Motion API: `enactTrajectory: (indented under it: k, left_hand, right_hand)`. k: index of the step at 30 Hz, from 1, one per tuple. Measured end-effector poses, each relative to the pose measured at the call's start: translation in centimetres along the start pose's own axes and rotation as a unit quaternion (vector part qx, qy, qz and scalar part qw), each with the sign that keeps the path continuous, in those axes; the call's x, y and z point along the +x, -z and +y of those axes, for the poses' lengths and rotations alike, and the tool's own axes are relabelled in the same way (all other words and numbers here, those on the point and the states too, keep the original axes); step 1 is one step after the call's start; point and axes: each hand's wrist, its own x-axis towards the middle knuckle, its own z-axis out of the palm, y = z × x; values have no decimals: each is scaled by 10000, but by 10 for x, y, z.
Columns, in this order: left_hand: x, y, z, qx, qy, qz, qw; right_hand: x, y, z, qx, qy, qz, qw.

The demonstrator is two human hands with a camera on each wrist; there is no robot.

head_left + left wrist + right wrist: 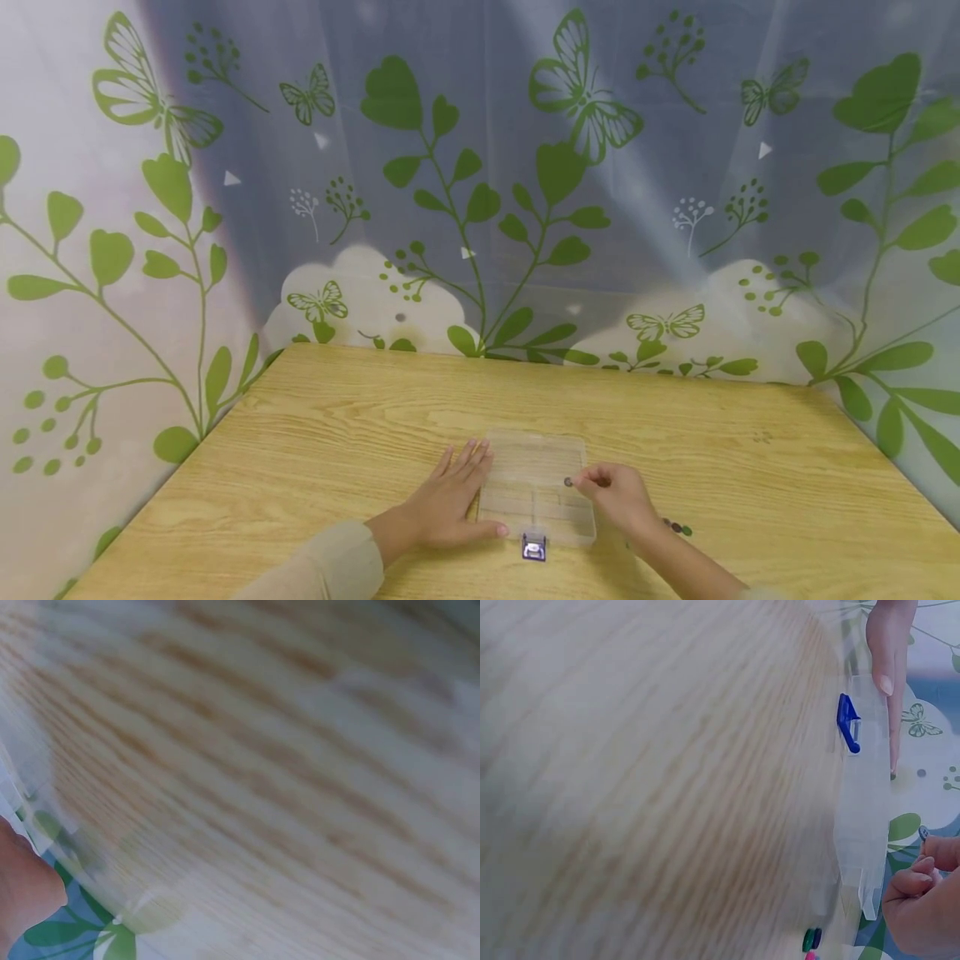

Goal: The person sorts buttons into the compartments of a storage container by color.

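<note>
A clear plastic compartment box lies on the table, its blue latch at the near side. My left hand rests along the box's left side, fingers straight and thumb at the near left corner. Over the box's right part, my right hand pinches a small dark button between thumb and fingertips. The right wrist view shows that button held above the box. Only a bit of a hand shows at the edge of the blurred left wrist view.
Several small buttons lie on the wooden table to the right of the box, partly behind my right wrist. A green button is among them. A patterned curtain with leaves and butterflies hangs behind the table.
</note>
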Motion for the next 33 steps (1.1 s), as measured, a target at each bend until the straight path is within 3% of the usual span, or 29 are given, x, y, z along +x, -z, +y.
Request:
enactTrajectory:
  k: [9, 21, 33]
  left_hand:
    - [2, -3, -2, 48, 4, -15, 10000]
    - [1, 0, 1, 11, 38, -66, 10000]
    - [0, 1, 0, -69, 44, -45, 10000]
  right_hand:
    - [6, -10, -7, 104, 101, 63, 9999]
    - [10, -25, -16, 212, 36, -180, 9996]
    - [16, -43, -23, 10, 417, -341, 9985]
